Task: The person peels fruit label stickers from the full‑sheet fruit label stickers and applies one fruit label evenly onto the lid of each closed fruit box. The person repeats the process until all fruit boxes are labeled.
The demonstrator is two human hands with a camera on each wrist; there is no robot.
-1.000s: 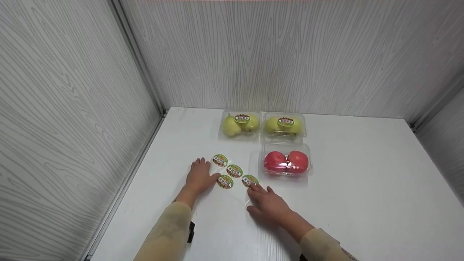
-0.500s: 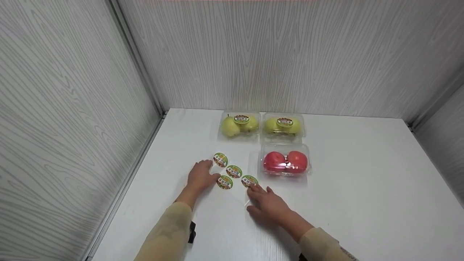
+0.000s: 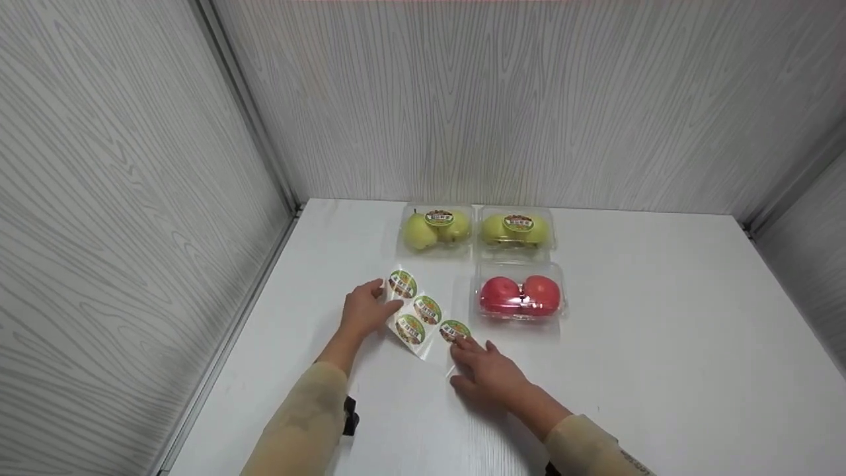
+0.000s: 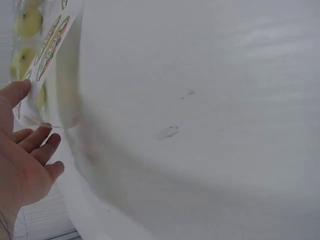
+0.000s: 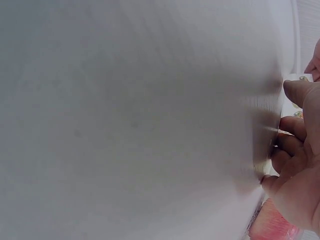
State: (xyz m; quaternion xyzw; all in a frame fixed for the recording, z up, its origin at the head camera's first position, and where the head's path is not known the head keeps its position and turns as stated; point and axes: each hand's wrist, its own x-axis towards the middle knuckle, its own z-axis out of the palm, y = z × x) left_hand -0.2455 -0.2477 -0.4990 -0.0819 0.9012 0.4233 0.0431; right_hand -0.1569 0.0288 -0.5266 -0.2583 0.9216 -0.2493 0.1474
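A sheet of round fruit stickers (image 3: 427,309) lies in front of the fruit boxes, its left part raised and tilted off the table. My left hand (image 3: 365,309) pinches the raised left edge, thumb on the printed face and fingers behind, as the left wrist view shows of the hand (image 4: 25,160). On the sheet's right corner, the fingertips of my right hand (image 3: 492,373) rest beside the rightmost sticker (image 3: 455,328), covering part of it. The right wrist view shows that hand (image 5: 297,165) with its fingertips down on the white surface.
Two clear boxes of yellow-green pears, a left one (image 3: 423,231) and a right one (image 3: 496,228), stand at the back, each with a round label. Nearer stands a clear box of red apples (image 3: 502,297), right of the sheet. Grey wood-grain panels (image 3: 462,99) surround the white table (image 3: 661,317).
My left hand has gone from lying at the sheet's left edge to pinching it, and that side of the sheet has come up off the table. My right hand has stayed put.
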